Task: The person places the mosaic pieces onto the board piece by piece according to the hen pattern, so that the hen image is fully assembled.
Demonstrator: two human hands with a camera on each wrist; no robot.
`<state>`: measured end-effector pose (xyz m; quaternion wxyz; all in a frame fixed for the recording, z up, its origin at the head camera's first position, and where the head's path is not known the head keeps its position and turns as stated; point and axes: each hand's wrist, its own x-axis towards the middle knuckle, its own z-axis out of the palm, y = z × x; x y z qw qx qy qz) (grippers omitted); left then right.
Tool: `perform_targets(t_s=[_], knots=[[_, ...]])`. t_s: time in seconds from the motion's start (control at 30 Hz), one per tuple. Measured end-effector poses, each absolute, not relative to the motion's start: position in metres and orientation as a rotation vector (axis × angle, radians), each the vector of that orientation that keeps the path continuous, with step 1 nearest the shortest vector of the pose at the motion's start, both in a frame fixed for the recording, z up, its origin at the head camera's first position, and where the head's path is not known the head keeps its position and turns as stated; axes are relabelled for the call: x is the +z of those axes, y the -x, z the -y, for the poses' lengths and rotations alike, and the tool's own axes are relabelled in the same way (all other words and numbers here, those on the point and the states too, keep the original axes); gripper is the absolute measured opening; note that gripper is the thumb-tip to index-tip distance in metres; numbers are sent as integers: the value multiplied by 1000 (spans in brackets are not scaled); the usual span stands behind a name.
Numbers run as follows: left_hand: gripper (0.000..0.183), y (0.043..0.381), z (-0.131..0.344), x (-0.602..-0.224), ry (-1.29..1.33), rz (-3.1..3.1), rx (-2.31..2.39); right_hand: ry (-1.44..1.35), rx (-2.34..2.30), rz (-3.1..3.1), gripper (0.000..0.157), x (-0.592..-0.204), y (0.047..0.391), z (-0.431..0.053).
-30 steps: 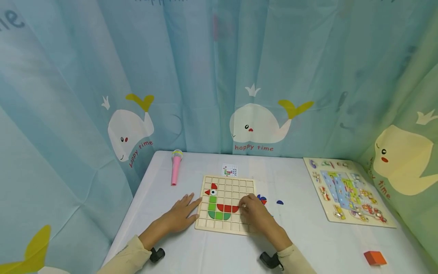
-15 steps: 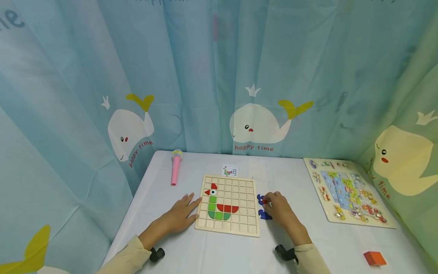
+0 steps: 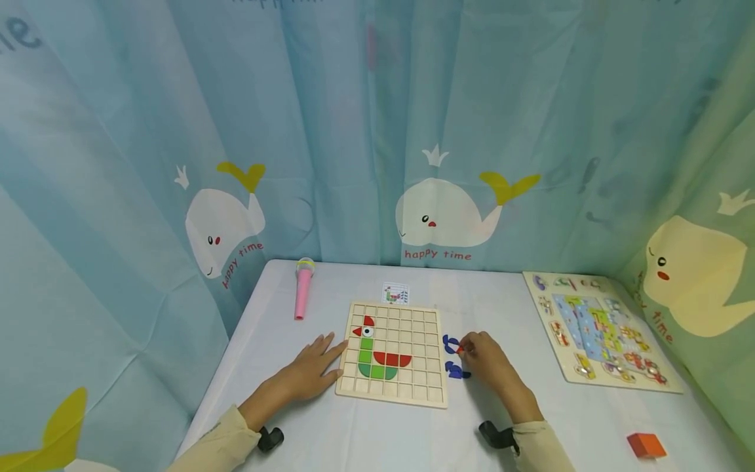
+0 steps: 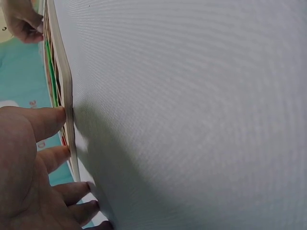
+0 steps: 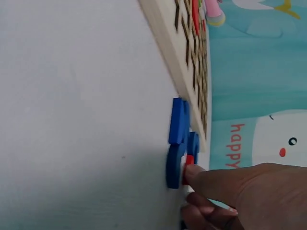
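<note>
A wooden grid board lies on the table, with red, green and white pieces set in it in the form of a bird. My left hand rests at its left edge, fingers spread; in the left wrist view the thumb and a finger touch the rim. Just right of the board, my right hand pinches a small red piece between thumb and fingers. Several blue curved pieces lie beside that hand, some partly hidden by it. The red piece's full outline is covered by the fingers.
A small picture card lies behind the board. The pink toy microphone is at the back left. At the right are a picture puzzle board and an orange block. A whale-print curtain hangs behind the table.
My right hand has left the board's red row, moved right to the loose pieces, and now pinches a red one there. The left hand stays where it was.
</note>
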<state>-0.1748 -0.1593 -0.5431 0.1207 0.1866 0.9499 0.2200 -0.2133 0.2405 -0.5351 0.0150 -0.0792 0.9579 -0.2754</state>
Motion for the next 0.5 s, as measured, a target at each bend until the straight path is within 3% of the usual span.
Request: perform_targets(t_s=[0.5], knots=[[62,176,160,-546,-539,-2767,641,233,-624,-3039,9,-535,210,-237]])
